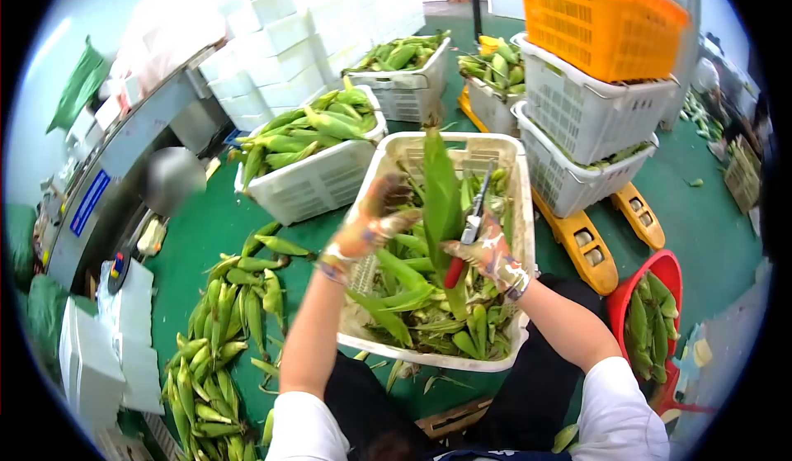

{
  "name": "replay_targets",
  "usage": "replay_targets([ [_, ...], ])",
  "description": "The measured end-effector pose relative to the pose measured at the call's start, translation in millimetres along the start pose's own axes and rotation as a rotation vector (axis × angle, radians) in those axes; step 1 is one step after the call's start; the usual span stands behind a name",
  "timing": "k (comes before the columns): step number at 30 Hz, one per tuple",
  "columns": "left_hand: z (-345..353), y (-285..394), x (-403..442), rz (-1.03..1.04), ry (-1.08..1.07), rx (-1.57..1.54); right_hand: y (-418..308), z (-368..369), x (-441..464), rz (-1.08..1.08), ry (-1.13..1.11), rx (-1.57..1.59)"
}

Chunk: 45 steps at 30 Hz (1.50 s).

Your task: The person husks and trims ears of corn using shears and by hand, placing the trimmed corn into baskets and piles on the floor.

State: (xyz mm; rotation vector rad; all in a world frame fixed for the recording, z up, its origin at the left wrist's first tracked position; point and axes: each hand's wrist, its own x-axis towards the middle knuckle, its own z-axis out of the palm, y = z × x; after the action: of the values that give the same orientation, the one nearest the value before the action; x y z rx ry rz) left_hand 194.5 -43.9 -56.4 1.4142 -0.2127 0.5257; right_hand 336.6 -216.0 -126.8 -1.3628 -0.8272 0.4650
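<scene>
An ear of corn [441, 193] in its green husk stands upright between my hands, above a white crate [516, 182]. My right hand [492, 259], in a patterned glove, is closed on a pair of pruning shears [473, 228] with a red handle, blades pointing up. Its thumb lies beside the lower husk; whether it also grips the ear I cannot tell. My left hand [370, 228], gloved too, is left of the ear with its fingers spread and smeared by motion. Loose husks and leaves [404, 296] fill much of the crate.
Husked ears [219, 321] lie piled on the green floor at left. More corn fills a white crate [318, 176] ahead. Stacked crates with an orange crate [602, 23] on top stand on a yellow pallet jack [584, 242]. A red tub [672, 275] holds corn at right.
</scene>
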Motion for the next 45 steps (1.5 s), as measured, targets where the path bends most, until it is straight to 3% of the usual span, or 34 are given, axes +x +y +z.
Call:
replay_targets([
  [1, 34, 3, 13, -0.207, 0.036, 0.182, 0, -2, -5, 0.029, -0.016, 0.035],
  [4, 40, -70, 12, -0.139, 0.163, -0.031, -16, -8, -12, 0.027, -0.07, -0.35],
  [6, 39, -96, 4, 0.171, 0.25, 0.029, 8, -12, -9, 0.025, -0.034, -0.452],
  [7, 36, -96, -1, 0.168, 0.277, 0.026, -22, -10, -6, 0.033, -0.044, -0.187],
  [9, 30, -86, -7, -0.065, 0.207, 0.547, -34, -11, 2, -0.027, 0.103, -0.254],
  [10, 45, -61, -4, -0.135, 0.236, 0.803, -36, -15, 10, 0.065, 0.051, -0.194],
  [11, 26, -99, -13, -0.058, 0.238, 0.709, -31, -18, 21, 0.055, 0.04, -0.18],
  [12, 35, -74, -15, -0.104, 0.179, 0.866, -25, -23, 22, 0.022, 0.041, -0.196],
  [13, 33, -85, -24, 0.004, 0.192, 0.96, -20, -24, 25, -0.005, 0.02, -0.216],
  [17, 33, -60, -50, -0.271, 0.091, 0.718, 18, -25, 36, -0.172, -0.089, -0.346],
  [21, 28, -55, -74, -0.073, 0.184, 0.856, 50, -11, 39, -0.346, -0.194, -0.674],
  [23, 37, -33, -79, -0.129, 0.193, 0.907, 59, -9, 29, -0.446, -0.218, -0.825],
  [25, 35, -33, -89, -0.195, 0.287, 0.902, 65, 2, 21, -0.352, -0.178, -0.822],
  [28, 38, -28, -101, -0.064, 0.415, 0.994, 72, 13, 21, -0.358, -0.228, -0.699],
  [32, 33, -47, -96, -0.111, 0.391, 1.034, 74, 10, 29, -0.355, -0.264, -0.617],
  [34, 33, -57, -97, 0.129, 0.448, 1.046, 75, 15, 30, -0.345, -0.28, -0.577],
  [37, 41, -61, -87, 0.264, 0.628, 1.057, 83, 14, 36, -0.346, -0.307, -0.505],
  [39, 38, -66, -82, 0.281, 0.6, 1.039, 88, 9, 38, -0.346, -0.313, -0.466],
  [41, 35, -97, -76, 0.341, 0.97, 0.95, 92, 6, 37, -0.343, -0.32, -0.428],
  [42, 6, -147, -63, 0.123, 1.155, 0.584, 93, 6, 36, -0.342, -0.323, -0.41],
  [45, -10, -159, -67, 0.244, 1.019, 0.326, 94, -3, 32, -0.334, -0.321, -0.382],
])
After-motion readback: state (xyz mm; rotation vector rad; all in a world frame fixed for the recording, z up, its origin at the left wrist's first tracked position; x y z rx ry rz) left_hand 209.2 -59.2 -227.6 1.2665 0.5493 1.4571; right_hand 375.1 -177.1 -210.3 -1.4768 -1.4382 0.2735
